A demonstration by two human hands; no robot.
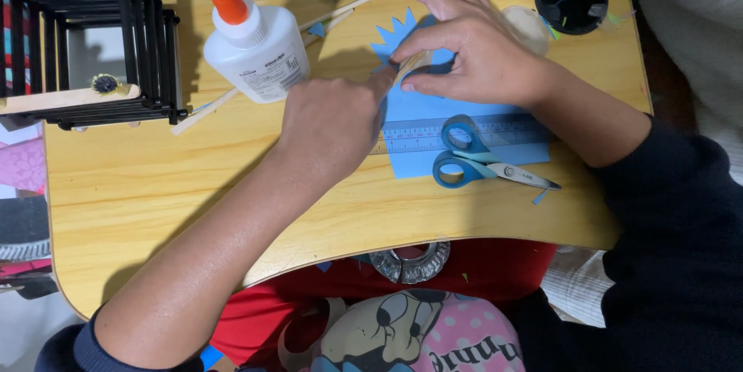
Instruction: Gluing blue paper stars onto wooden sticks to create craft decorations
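Two hands meet over a sheet of blue paper (433,113) lying flat on a wooden table (139,194). The right hand (472,39) rests palm-down on the paper's upper part, its fingers spread; thumb and forefinger pinch one end of a wooden stick (412,62), which lies tilted on the paper just beneath those fingertips. The left hand (329,120) is curled into a loose fist, forefinger extended so that its tip touches the stick's lower end; nothing is enclosed in its palm as far as can be seen. A clear ruler (418,133) crosses the paper below both hands, with blue-handled scissors (472,159) lying closed on it. A white glue bottle (255,43) with an orange cap stands just left of the left hand. A black stick frame (147,54) sits at the table's far left.
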